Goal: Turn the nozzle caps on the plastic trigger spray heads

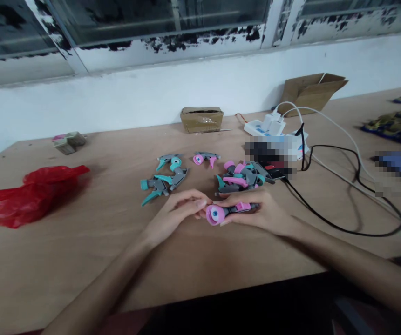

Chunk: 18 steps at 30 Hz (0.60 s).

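Observation:
In the head view, my right hand point(270, 214) is closed around a trigger spray head point(231, 211) with a grey body, a pink trigger and a pink collar. The collar's open end faces me, with a white and blue centre inside. My left hand point(182, 209) is at the collar's left side, its thumb and fingers pinched together. Whatever lies between those fingertips is hidden. Beyond my left hand lie several teal and grey spray heads point(158, 184). One pink and grey spray head point(207, 159) rests farther back. Behind my right hand is a mixed pile of spray heads point(242, 177).
A red plastic bag point(36, 195) lies at left, near small wrapped blocks point(69, 142). Against the wall stand a small cardboard box point(202, 120) and a larger open one point(308, 93). A white power strip point(256, 127) and looping black cable point(343, 231) occupy the right side.

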### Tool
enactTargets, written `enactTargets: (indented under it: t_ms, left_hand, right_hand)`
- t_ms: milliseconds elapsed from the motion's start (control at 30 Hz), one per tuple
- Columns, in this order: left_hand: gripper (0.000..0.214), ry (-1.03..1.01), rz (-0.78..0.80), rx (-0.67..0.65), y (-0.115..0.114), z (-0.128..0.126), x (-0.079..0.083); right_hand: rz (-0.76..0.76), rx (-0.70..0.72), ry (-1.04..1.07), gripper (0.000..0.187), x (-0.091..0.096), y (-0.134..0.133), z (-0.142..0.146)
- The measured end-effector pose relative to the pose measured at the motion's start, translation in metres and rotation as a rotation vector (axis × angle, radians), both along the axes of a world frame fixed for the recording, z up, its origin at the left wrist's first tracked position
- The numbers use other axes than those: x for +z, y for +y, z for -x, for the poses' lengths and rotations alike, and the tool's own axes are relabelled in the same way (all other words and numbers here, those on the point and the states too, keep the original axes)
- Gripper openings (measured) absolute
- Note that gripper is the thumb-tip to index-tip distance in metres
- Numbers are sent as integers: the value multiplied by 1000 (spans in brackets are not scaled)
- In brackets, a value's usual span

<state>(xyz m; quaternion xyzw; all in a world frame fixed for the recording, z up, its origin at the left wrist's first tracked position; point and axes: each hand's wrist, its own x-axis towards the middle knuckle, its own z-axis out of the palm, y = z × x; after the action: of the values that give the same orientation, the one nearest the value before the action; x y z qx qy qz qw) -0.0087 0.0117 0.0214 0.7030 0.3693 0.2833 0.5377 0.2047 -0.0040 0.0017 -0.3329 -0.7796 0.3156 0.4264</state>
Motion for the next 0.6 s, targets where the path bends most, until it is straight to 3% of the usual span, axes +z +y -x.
enactTargets:
  t_ms: [133, 400, 600]
  left_hand:
    - [15, 147, -132, -81, 1, 3, 4]
    - [23, 478, -660, -131, 4, 10, 1]
    - [21, 508, -904, -103, -2, 11, -1]
  right_hand:
    - [94, 23, -52, 29, 0, 3, -4]
    - [143, 41, -165, 34, -17, 0, 1]
    - [152, -5, -131, 35, -21, -3, 1]
